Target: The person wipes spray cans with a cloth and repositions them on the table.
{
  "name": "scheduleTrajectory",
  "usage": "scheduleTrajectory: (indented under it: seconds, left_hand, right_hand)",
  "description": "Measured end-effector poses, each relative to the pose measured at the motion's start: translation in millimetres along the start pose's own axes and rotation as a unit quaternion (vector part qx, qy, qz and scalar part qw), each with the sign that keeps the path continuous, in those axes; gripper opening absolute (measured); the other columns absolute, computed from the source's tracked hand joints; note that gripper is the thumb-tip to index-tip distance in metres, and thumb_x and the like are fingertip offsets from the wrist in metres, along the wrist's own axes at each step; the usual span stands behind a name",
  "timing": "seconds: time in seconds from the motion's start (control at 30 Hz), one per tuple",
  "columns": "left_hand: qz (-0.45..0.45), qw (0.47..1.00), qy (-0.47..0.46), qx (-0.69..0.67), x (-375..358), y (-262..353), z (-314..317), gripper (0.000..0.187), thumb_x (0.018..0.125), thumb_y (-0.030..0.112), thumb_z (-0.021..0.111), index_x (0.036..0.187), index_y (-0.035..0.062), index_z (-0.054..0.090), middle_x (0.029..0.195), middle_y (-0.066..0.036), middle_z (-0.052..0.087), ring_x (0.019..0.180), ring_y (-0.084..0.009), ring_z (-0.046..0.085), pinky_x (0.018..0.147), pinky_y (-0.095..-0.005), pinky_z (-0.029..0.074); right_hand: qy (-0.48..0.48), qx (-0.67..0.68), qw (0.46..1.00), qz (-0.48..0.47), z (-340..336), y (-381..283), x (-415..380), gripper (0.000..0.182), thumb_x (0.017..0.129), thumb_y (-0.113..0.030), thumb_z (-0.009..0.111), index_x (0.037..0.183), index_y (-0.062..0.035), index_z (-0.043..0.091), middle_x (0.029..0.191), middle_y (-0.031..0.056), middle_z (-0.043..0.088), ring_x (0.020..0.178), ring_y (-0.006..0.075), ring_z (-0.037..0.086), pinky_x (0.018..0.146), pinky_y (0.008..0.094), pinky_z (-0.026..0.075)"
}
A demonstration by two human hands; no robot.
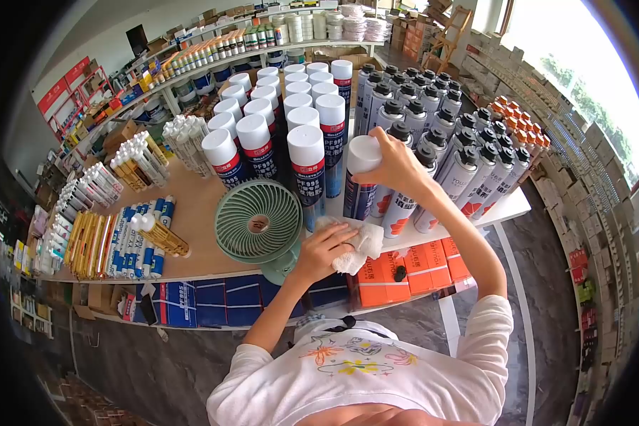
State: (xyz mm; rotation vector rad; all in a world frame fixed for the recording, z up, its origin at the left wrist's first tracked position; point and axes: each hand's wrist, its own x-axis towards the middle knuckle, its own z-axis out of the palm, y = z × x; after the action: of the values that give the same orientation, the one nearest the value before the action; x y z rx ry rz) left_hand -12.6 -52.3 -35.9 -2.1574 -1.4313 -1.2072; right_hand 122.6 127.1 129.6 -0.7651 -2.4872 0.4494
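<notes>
My right hand [397,165] is wrapped round the white cap of a dark blue spray can [360,197] near the table's front edge. Just left of that can, my left hand [325,248] holds a crumpled white cloth [362,245] by its left side. Rows of similar white-capped blue cans [309,181] stand upright to the left and behind. Silver-grey cans with black tops [459,174] stand close together to the right. A green fan [258,221] is left of my left hand, its round grille facing up.
Sealant tubes [131,245] lie and stand on the brown table [199,259] to the left. Orange-topped cans [524,124] are at the far right. Orange boxes [383,278] and blue boxes [245,298] sit below the tabletop. Stocked shelves [263,50] run behind.
</notes>
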Motion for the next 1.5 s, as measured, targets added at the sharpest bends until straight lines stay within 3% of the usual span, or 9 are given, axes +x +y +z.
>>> scheduleTrajectory:
  seconds: [0.33,0.47,0.57,0.67,0.9,1.1,1.2,1.43,1.5]
  left_hand:
    - [0.069,0.994,0.071,0.038,71,17,-21,0.011,0.071,0.015,0.074,0.079,0.0106,0.068,0.122,0.001,0.069,0.118,-0.0221,0.062,0.1,-0.0389,0.053]
    - [0.092,0.989,0.093,0.064,85,11,-16,0.012,0.07,0.014,0.074,0.079,0.0096,0.066,0.121,0.0,0.068,0.117,-0.0232,0.062,0.098,-0.0397,0.054]
    - [0.086,0.988,0.096,0.084,64,-3,5,0.01,0.07,0.012,0.074,0.077,0.0101,0.067,0.118,0.0,0.071,0.114,-0.0229,0.065,0.095,-0.038,0.055]
    - [0.03,0.999,0.038,0.023,12,-21,37,0.013,0.072,0.009,0.072,0.085,0.009,0.069,0.123,-0.002,0.069,0.119,-0.025,0.062,0.101,-0.0398,0.052]
    - [0.0,0.999,0.052,-0.017,41,-9,12,0.017,0.073,0.008,0.074,0.09,0.0108,0.073,0.12,-0.006,0.07,0.117,-0.0263,0.064,0.092,-0.0387,0.056]
    - [0.045,0.987,0.155,0.009,77,-11,-3,0.015,0.071,0.007,0.073,0.085,0.0097,0.07,0.119,-0.004,0.07,0.117,-0.026,0.064,0.093,-0.0385,0.056]
    - [0.04,0.997,0.067,0.009,41,-21,30,0.013,0.07,0.008,0.073,0.082,0.0091,0.069,0.118,-0.003,0.07,0.117,-0.0243,0.064,0.094,-0.0369,0.057]
    - [0.036,0.992,0.107,0.053,66,-8,5,0.012,0.068,0.009,0.073,0.079,0.0093,0.068,0.116,-0.003,0.071,0.115,-0.0231,0.065,0.092,-0.0355,0.056]
    - [0.044,0.979,0.194,0.038,88,-6,-5,0.013,0.069,0.008,0.073,0.08,0.0102,0.069,0.116,-0.003,0.072,0.114,-0.0227,0.065,0.091,-0.0342,0.056]
  right_hand:
    - [-0.05,-0.145,0.988,0.012,-13,-16,-5,0.098,0.064,-0.056,0.085,0.127,0.0064,0.043,0.118,0.0281,0.062,0.115,0.0363,0.061,0.101,0.0464,0.045]
    - [-0.025,0.06,0.996,-0.068,-16,-1,8,0.093,0.071,-0.05,0.084,0.137,0.0004,0.043,0.125,0.0234,0.061,0.116,0.0338,0.059,0.102,0.0415,0.045]
    - [-0.073,0.088,0.993,-0.032,-26,-1,12,0.072,0.073,-0.044,0.083,0.126,-0.0012,0.059,0.117,0.0185,0.066,0.11,0.032,0.062,0.098,0.0395,0.047]
    - [0.044,0.038,0.998,-0.008,-18,0,8,0.058,0.072,-0.041,0.083,0.111,0.0008,0.07,0.104,0.0185,0.07,0.093,0.0322,0.069,0.086,0.0406,0.054]
    - [0.107,-0.115,0.987,-0.015,11,-18,5,0.061,0.078,-0.047,0.075,0.118,-0.0032,0.061,0.1,0.0214,0.057,0.076,0.0411,0.067,0.067,0.0467,0.057]
    - [0.137,-0.117,0.983,-0.017,16,-12,10,0.064,0.08,-0.048,0.072,0.123,-0.0036,0.057,0.101,0.0226,0.056,0.073,0.0421,0.067,0.063,0.0471,0.056]
    - [0.137,-0.131,0.982,-0.009,13,-1,13,0.065,0.082,-0.049,0.07,0.124,-0.0026,0.056,0.105,0.0245,0.055,0.073,0.0426,0.067,0.063,0.0476,0.057]
    - [0.133,-0.178,0.974,-0.038,21,-11,26,0.059,0.085,-0.047,0.067,0.119,-0.0016,0.054,0.097,0.0232,0.058,0.07,0.0401,0.067,0.056,0.0473,0.055]
    - [0.13,-0.176,0.975,-0.029,23,-16,26,0.062,0.082,-0.048,0.067,0.119,0.0002,0.057,0.095,0.0224,0.059,0.071,0.038,0.069,0.059,0.0448,0.056]
